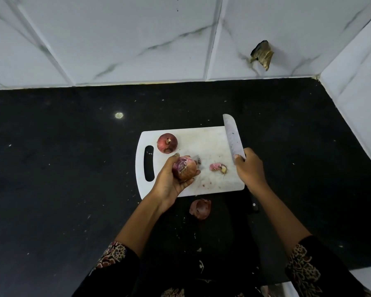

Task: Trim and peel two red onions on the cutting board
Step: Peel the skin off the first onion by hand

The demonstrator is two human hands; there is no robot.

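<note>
While the left hand (169,179) cups a partly peeled onion (184,168) over the cutting board (204,144), the right hand (250,168) grips a knife (232,136); the second onion (167,143) sits on the board's far left.

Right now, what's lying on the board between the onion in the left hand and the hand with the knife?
In the head view, a cut-off onion end lies on the cutting board there, with a small scrap beside the held onion.

Both forearms are bare from the wrists up to pushed-back black sleeves — the left sleeve (114,257) and the right sleeve (304,269) each end in a broad cuff band printed with cream, tan and rust floral patterns.
</note>
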